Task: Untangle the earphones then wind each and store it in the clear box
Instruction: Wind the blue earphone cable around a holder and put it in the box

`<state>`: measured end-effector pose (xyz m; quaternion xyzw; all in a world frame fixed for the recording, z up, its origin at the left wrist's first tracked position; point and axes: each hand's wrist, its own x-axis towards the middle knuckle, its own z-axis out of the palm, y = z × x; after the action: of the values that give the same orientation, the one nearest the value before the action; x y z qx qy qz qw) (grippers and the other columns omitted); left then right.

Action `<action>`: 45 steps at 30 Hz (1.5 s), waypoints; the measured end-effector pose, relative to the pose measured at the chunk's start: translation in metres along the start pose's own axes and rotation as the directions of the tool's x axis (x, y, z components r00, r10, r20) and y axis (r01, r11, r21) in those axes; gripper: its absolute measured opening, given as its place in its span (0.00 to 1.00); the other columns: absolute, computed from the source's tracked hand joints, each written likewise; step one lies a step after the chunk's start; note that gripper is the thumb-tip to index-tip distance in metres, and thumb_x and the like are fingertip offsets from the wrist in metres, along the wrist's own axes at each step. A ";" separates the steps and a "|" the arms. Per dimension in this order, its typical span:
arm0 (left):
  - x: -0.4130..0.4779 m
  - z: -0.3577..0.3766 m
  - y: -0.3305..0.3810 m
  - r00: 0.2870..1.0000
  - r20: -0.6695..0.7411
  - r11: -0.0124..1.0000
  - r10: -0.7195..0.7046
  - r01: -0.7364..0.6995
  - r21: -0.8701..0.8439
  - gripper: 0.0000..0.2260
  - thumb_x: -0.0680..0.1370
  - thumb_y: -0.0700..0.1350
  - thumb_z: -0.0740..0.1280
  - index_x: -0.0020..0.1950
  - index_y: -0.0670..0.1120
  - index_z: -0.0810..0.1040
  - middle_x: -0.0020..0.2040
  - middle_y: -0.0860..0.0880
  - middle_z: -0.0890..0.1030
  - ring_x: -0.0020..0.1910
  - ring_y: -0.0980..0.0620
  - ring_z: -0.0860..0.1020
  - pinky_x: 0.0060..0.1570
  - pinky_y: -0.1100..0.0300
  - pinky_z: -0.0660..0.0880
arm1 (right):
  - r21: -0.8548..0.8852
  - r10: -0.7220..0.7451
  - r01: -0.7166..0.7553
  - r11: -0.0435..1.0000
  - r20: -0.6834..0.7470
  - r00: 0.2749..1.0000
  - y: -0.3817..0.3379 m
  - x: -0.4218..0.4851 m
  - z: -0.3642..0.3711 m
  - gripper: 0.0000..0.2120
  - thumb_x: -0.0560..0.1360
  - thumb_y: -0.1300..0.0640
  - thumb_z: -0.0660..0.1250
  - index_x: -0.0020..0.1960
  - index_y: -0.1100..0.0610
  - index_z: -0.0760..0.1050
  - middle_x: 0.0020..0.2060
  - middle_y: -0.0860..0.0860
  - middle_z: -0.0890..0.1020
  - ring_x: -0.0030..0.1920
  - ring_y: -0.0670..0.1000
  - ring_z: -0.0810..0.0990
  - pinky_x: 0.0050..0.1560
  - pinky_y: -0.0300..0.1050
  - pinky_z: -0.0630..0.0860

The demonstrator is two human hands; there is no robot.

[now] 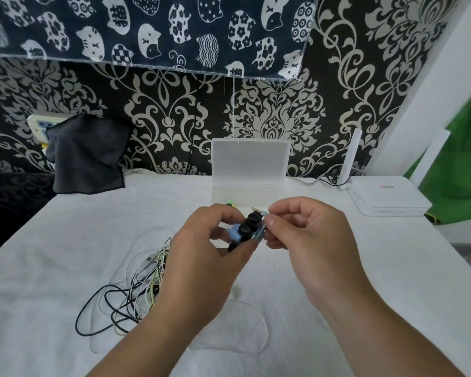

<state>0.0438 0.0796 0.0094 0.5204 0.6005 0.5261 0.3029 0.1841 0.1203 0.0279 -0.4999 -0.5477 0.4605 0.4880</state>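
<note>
Starting nearest, on the left of the white-clothed tabletop (65,240): a loose tangle of earphone cords (136,295), black, white and pale yellow, lying just beside the left wrist and not yet sorted. Farther in and raised off the cloth, the left hand (215,248), fingers curled round a small wound bundle of a light-blue earphone (246,229) with black ear tips, thumb below, fingertips above. Just to its right, the right hand (307,240), thumb and forefinger pinched on the free blue end beside the gold plug (257,210), remaining fingers loosely curled and holding nothing else.

Judging from that, finishing the wind of one earphone. To do it well: grip the coil snugly with the left fingers without crushing the ear tips; draw the last stretch of cord taut with the right pinch; lay it flat across the turns already wound; tuck the plug under one turn to lock it. Never release both hands together, a likely way to lose the coil.

Beyond the fingers, close behind: the clear box (249,195), open, lid (249,159) upright against the patterned wall, so only a short forward reach for stowing. At its front left corner, a green-tipped thing (230,204), inside or outside impossible to tell.
</note>
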 end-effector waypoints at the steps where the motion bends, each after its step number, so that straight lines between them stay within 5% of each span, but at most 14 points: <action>1: 0.000 -0.001 -0.001 1.000 0.004 1.000 0.007 -0.007 0.003 0.13 0.70 0.42 0.78 0.43 0.59 0.80 0.41 0.60 0.80 0.34 0.57 0.77 0.29 0.71 0.70 | -0.001 0.024 -0.024 1.000 -0.002 1.000 0.001 0.000 0.001 0.06 0.74 0.66 0.72 0.44 0.56 0.82 0.33 0.53 0.85 0.32 0.48 0.84 0.35 0.38 0.79; 8: 0.004 -0.006 -0.003 0.996 0.040 0.991 0.081 -0.085 0.099 0.13 0.70 0.39 0.78 0.45 0.56 0.82 0.47 0.61 0.80 0.45 0.57 0.79 0.38 0.69 0.77 | -0.102 0.064 -0.055 0.993 0.084 0.994 -0.001 0.002 -0.003 0.08 0.75 0.66 0.71 0.42 0.54 0.83 0.34 0.52 0.85 0.32 0.45 0.82 0.33 0.35 0.76; 17: 0.003 -0.002 -0.001 0.995 -0.075 0.998 -0.063 0.065 0.026 0.12 0.70 0.44 0.79 0.43 0.56 0.78 0.41 0.55 0.82 0.29 0.61 0.75 0.26 0.73 0.66 | -0.038 0.016 -0.012 0.999 0.118 0.993 -0.002 0.001 -0.003 0.08 0.75 0.67 0.71 0.43 0.55 0.82 0.32 0.51 0.83 0.33 0.47 0.81 0.37 0.38 0.78; 27: 0.001 0.000 0.001 0.997 -0.077 1.000 -0.014 0.016 0.018 0.15 0.69 0.45 0.79 0.42 0.60 0.75 0.45 0.51 0.81 0.39 0.48 0.81 0.26 0.70 0.69 | -0.070 0.067 -0.057 0.996 0.149 0.987 -0.006 -0.003 0.001 0.06 0.75 0.66 0.70 0.43 0.58 0.82 0.33 0.54 0.85 0.30 0.46 0.81 0.33 0.37 0.77; 37: -0.003 0.001 0.004 0.994 -0.105 0.999 0.016 -0.012 0.044 0.13 0.68 0.45 0.80 0.42 0.56 0.77 0.38 0.54 0.82 0.28 0.54 0.81 0.28 0.69 0.73 | -0.036 0.094 -0.090 0.995 0.135 0.986 -0.006 -0.007 0.006 0.05 0.75 0.66 0.70 0.42 0.59 0.82 0.32 0.55 0.84 0.30 0.46 0.81 0.34 0.37 0.77; 45: -0.005 0.004 -0.001 0.990 -0.059 0.990 0.127 -0.123 0.066 0.18 0.68 0.35 0.78 0.44 0.56 0.79 0.48 0.63 0.82 0.46 0.57 0.83 0.44 0.70 0.79 | -0.020 0.107 -0.106 0.994 0.060 0.992 -0.005 -0.007 0.009 0.05 0.74 0.66 0.71 0.40 0.59 0.83 0.30 0.53 0.84 0.28 0.45 0.79 0.31 0.35 0.75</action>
<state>0.0490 0.0764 0.0065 0.5493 0.5923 0.5411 0.2338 0.1751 0.1129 0.0319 -0.5182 -0.5387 0.4964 0.4414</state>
